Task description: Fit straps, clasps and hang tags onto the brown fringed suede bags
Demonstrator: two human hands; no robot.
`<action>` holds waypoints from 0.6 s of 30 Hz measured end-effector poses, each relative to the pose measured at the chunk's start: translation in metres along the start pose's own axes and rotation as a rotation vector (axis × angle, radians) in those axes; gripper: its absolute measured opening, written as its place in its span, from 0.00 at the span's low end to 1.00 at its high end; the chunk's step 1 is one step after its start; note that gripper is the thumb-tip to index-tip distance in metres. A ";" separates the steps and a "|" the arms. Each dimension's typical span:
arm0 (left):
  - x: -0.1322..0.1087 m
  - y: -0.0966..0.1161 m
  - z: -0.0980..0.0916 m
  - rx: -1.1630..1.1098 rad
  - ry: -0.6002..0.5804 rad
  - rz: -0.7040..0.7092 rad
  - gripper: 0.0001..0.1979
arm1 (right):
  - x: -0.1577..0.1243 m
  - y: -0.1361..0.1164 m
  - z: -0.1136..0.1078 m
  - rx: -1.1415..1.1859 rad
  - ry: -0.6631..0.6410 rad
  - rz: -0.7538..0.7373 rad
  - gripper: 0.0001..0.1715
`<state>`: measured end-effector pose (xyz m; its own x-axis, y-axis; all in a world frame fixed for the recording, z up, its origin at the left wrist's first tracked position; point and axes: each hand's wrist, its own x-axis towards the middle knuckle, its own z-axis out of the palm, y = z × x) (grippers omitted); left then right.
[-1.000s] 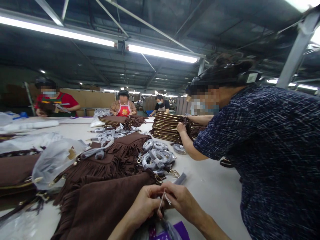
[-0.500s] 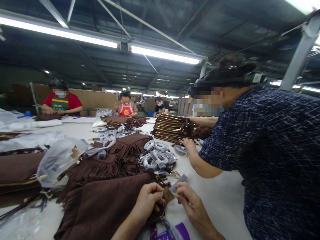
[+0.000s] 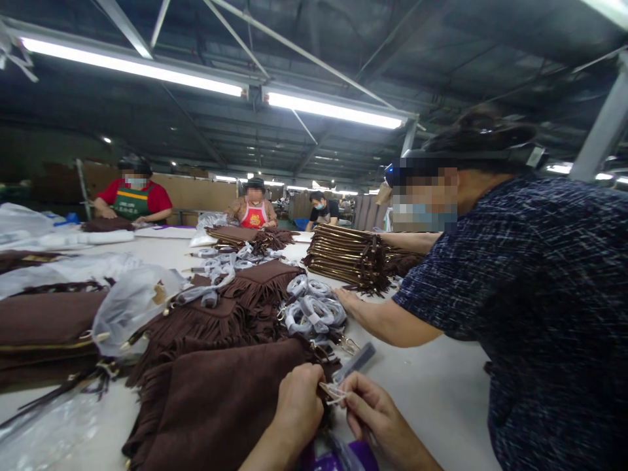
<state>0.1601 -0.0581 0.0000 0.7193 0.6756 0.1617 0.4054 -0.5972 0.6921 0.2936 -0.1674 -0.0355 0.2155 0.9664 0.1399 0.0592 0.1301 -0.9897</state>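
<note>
My left hand (image 3: 300, 400) is closed, pinching a tan hang tag (image 3: 324, 388), now mostly turned edge-on and hidden by the fingers. From the tag a thin white string (image 3: 335, 394) runs across to my right hand (image 3: 375, 409), whose thumb and forefinger are pinched on it. Both hands are over the right end of a brown fringed bag (image 3: 220, 392) lying flat. Just beyond my fingers lies a grey translucent strip (image 3: 360, 361). Beneath the hands, at the bottom edge, something purple (image 3: 360, 456) shows, partly under clear plastic.
Wrapped coiled straps (image 3: 314, 314) lie beyond the bag, beside more fringed bags (image 3: 265, 278). A stack of bags with gold edges (image 3: 343, 255) stands farther back. A co-worker (image 3: 530, 261) leans in from the right, one hand by the straps. Plastic-wrapped bags (image 3: 49, 317) are at left.
The tag has turned from face-up to nearly edge-on, and its string now spans between my hands. The co-worker's near hand has moved left to the coiled straps. The view has shifted slightly left.
</note>
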 end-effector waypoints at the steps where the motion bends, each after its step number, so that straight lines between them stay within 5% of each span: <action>1: -0.001 0.000 -0.001 0.017 -0.009 0.008 0.13 | 0.000 -0.009 0.001 -0.067 -0.042 -0.003 0.22; 6: -0.003 0.004 -0.003 0.172 -0.089 0.118 0.09 | -0.002 -0.052 0.011 -0.536 -0.095 -0.076 0.10; 9: -0.005 0.007 -0.001 0.233 -0.125 0.156 0.06 | -0.003 -0.061 0.020 -0.607 -0.101 -0.116 0.09; 13: -0.003 0.001 -0.001 0.011 -0.029 0.037 0.04 | -0.007 -0.057 0.018 -0.649 -0.136 -0.224 0.09; 18: 0.004 -0.012 -0.008 -0.226 -0.001 0.010 0.09 | -0.020 -0.037 -0.017 -0.891 -0.173 -0.279 0.12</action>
<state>0.1535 -0.0451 -0.0026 0.7231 0.6698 0.1688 0.2618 -0.4920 0.8303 0.3036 -0.1952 -0.0008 -0.0621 0.9547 0.2909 0.8239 0.2136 -0.5249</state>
